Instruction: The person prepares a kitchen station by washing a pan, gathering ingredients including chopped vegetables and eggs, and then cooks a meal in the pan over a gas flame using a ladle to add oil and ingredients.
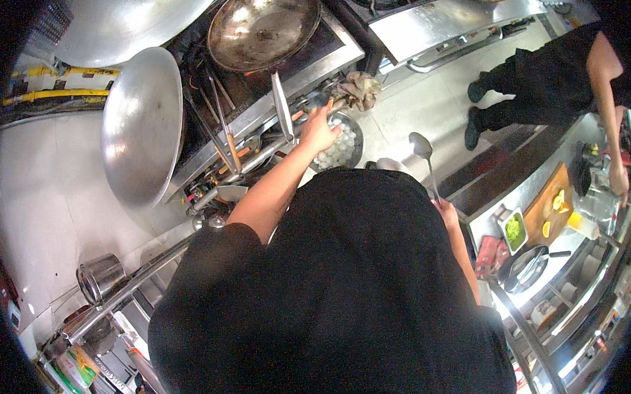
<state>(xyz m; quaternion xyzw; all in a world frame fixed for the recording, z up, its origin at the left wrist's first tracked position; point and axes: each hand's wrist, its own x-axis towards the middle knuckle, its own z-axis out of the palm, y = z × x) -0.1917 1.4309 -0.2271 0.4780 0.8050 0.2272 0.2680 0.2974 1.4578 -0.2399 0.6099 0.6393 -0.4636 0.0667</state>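
My left hand (pixel 320 129) reaches to the front of the wok range, beside its rail. What its fingertips touch is hidden. Just beyond and below that hand is a round metal bowl (pixel 344 148) filled with white pieces, perhaps ice. My right hand (pixel 446 210) grips the handle of a metal ladle (pixel 420 146), its round end pointing up and away from me. A dark, used wok (pixel 265 26) sits on the range above my left hand. A crumpled cloth (pixel 360 90) hangs at the range's corner.
Large steel woks (pixel 144 129) stand at the left. Orange-handled tools (pixel 232 146) lean on the range front. A co-worker (pixel 542 83) stands at right by a counter with a cutting board (pixel 547 207), lemon pieces, a green-filled container (pixel 513 229) and a pan (pixel 524 269). A mesh strainer (pixel 101 277) is at lower left.
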